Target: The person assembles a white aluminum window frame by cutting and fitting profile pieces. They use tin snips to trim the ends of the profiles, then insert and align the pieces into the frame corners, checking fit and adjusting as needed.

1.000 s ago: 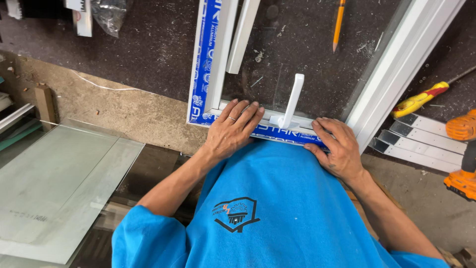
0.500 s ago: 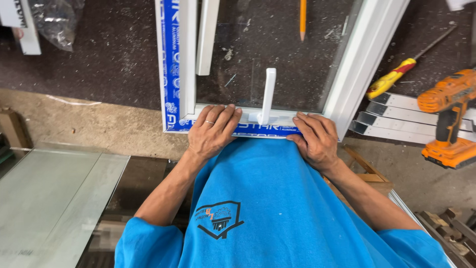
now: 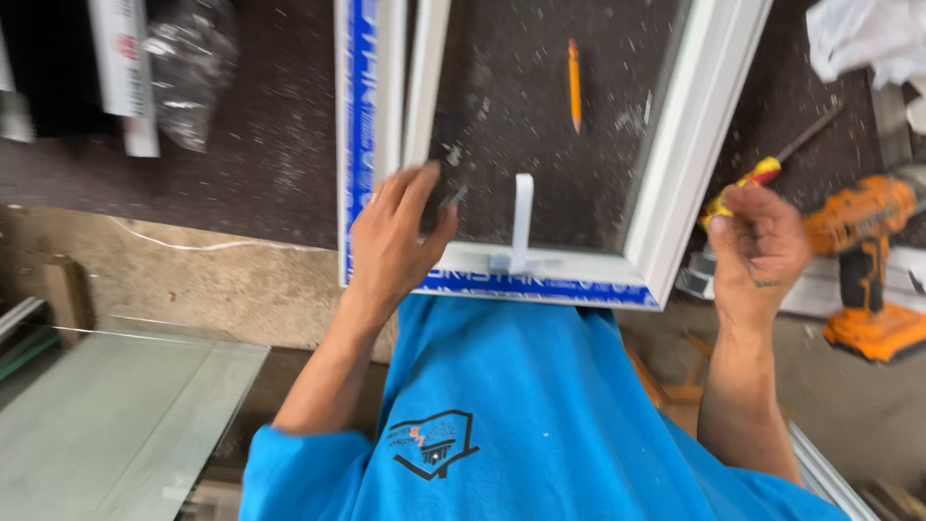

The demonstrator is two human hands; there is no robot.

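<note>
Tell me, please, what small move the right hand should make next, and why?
Probably bring the screwdriver down to the white handle on the window frame. The right hand is closed around the red and yellow grip, raised off to the side of the frame, while the left hand rests at the frame's corner, seemingly pinching something small, perhaps a screw; blur hides it.

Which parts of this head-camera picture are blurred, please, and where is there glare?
Head view: the left hand and right hand are smeared by motion blur, as is the small dark thing at the left fingertips; the white window frame and pencil are soft too. Pale glare washes over the glass sheet at lower left.
</note>
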